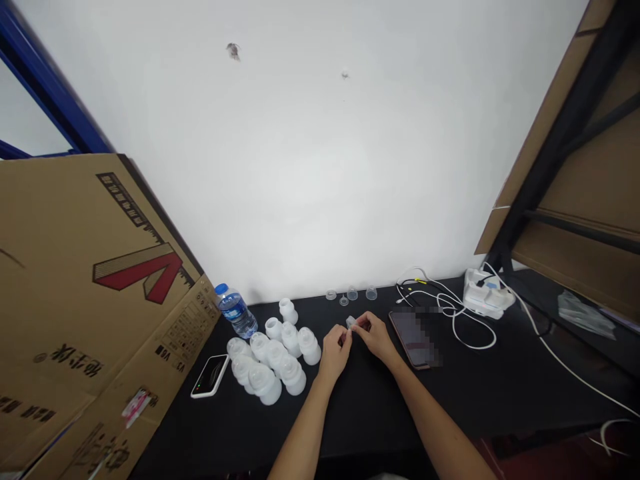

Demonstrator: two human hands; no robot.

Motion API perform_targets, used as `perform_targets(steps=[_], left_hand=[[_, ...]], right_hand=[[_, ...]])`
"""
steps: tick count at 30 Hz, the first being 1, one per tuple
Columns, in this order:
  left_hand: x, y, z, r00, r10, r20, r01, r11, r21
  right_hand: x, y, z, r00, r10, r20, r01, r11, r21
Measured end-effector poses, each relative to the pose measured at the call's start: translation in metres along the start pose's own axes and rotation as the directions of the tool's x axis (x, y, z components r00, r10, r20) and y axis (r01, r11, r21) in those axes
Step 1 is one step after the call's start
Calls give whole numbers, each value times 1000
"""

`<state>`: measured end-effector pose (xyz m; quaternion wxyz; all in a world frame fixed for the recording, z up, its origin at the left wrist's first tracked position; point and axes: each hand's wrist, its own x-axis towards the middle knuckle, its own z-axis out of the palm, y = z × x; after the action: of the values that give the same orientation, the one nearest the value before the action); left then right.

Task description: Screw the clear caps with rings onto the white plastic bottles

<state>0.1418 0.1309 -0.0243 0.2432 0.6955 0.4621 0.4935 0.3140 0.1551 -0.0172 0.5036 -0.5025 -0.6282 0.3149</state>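
Note:
Both hands meet over the black table around a small translucent piece. My right hand has its thumb and forefinger closed on this piece. My left hand touches it from the other side with closed fingertips; what exactly they pinch is too small to tell. Several white bottles with clear tops stand in a group left of my left hand. Two white pieces without clear tops are at the back of that group. Beyond the hands, near the wall, lie clear caps, a ring and a small round part.
A water bottle and a white-framed device are at the left, beside a large cardboard box. A phone lies right of my right hand. Further right are white cables and a power strip.

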Motion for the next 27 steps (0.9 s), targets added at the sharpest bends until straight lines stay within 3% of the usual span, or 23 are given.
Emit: perform_targets(steps=[14, 27], left_hand=[[1, 3, 2, 999, -21, -28, 21, 1000, -22], [2, 6, 3, 996, -73, -54, 68, 994, -84]], right_hand=[[4, -1, -5, 997, -45, 60, 46, 999, -20], [10, 6, -10, 988, -13, 157, -5, 993, 116]])
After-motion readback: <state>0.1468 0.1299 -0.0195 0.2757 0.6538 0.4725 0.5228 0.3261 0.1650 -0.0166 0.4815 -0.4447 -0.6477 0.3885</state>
